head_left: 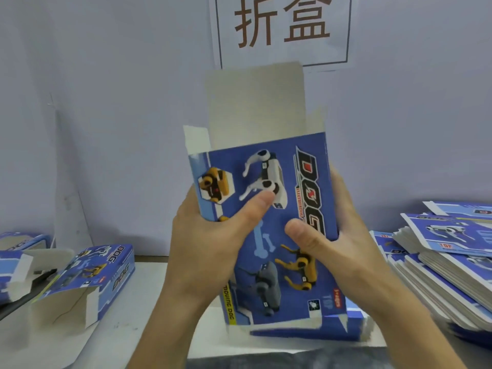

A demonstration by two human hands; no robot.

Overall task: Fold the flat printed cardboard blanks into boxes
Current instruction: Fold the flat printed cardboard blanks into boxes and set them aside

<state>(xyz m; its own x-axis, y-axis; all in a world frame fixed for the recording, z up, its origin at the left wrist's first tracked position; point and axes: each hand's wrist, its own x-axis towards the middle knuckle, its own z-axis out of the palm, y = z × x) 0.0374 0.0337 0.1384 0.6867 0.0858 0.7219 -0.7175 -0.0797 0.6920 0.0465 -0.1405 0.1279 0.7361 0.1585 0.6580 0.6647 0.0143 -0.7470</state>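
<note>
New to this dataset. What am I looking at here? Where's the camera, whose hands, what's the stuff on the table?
There is no robot here: a person works with bare hands, and the one picture comes from a wide-angle camera worn on their head, looking forward and down.

The left hand and right hand each grip a side of a blue printed box, thumbs pressed on its front. The box is opened up into a tube. Its top flap stands up, showing plain grey card inside, so that end is not yet closed.

On the table, to the left, lie folded boxes with their end flaps open. To the right sits a stack of flat blanks, still to be folded.

On the wall behind hangs a paper sign with two large Chinese characters.
</note>
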